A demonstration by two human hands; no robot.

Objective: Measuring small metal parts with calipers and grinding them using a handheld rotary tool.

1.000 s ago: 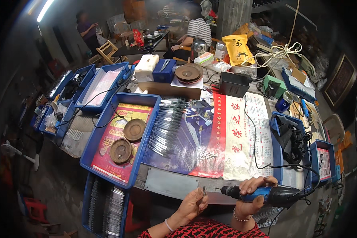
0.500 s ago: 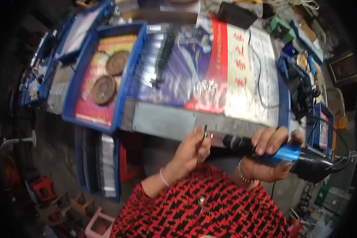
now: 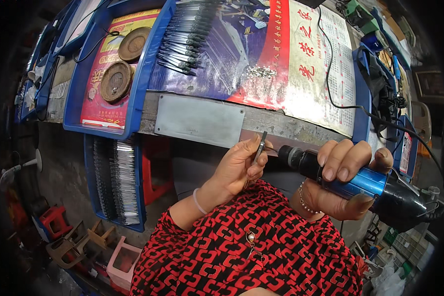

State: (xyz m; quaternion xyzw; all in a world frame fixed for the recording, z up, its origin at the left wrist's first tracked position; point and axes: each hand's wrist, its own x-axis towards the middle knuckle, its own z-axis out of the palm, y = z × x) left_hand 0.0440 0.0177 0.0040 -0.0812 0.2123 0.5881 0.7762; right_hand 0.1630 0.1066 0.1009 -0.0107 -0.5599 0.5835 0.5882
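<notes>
My left hand (image 3: 234,167) pinches a small, thin metal piece (image 3: 262,146) with a dark upper end between thumb and fingers. Wrapped round a blue and black electric screwdriver (image 3: 370,180) is my right hand (image 3: 344,165), the tool lying nearly level. Its bit end points left at the metal piece, close to my left fingertips; whether they touch I cannot tell. Both hands are in front of the bench edge, above my lap. On the bench beyond, a pile of tiny shiny metal parts (image 3: 261,72) lies on a printed sheet.
Several slim metal tools with dark ends (image 3: 185,39) lie in a row on the bench. To the left, a blue tray (image 3: 136,111) holds two round brown dishes (image 3: 116,81). A grey metal plate (image 3: 198,120) lies along the front edge. A black cable (image 3: 365,109) runs down the right side.
The view has tilted, so the bench sits higher and the picture is sharper. My left hand has moved slightly right and the metal piece is nearer the screwdriver's tip. Both grips are kept.
</notes>
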